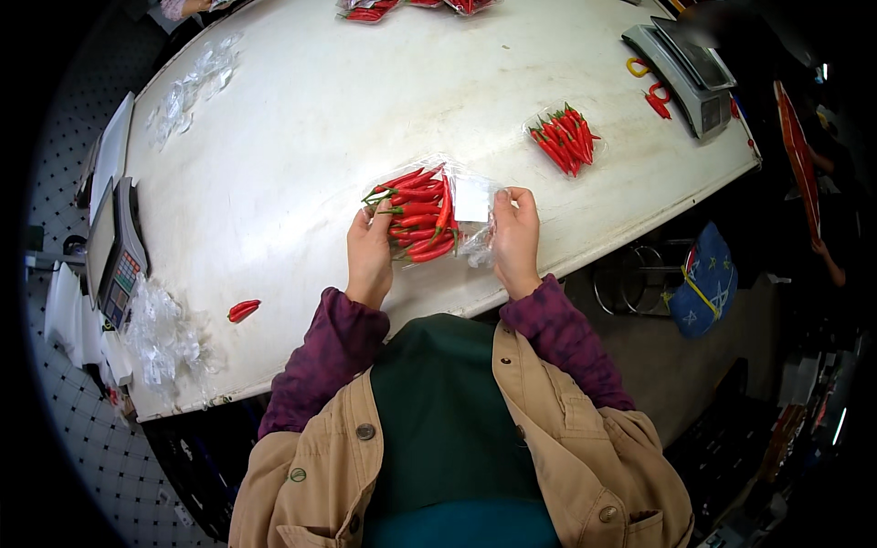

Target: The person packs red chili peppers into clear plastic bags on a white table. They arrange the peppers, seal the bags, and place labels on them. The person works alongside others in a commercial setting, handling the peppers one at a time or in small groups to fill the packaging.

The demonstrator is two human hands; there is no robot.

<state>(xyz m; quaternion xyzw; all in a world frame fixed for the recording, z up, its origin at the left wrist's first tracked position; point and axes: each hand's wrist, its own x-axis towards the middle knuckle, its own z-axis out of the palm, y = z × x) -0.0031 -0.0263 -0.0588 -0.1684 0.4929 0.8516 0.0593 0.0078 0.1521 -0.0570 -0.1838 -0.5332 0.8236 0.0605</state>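
Note:
A clear plastic bag of red chili peppers [420,215] with green stems is between my two hands, just above the near edge of the white table. My left hand [370,256] grips the bag's filled left end, thumb on top. The bag's loose right end, by a white label [472,198], is pinched between the thumb and fingers of my right hand [517,237]. Most of my fingers are hidden under the plastic. Farther off to the right, a second clear pack of red chili peppers [565,142] lies on the table [311,119].
Scales stand at the left edge [117,251] and far right [685,78]. Crumpled clear bags [164,338] and two loose chilies [244,310] lie at left. More packs [370,11] lie at the far edge. A blue-covered stool [703,283] stands right. Another person's hand [831,265] shows far right.

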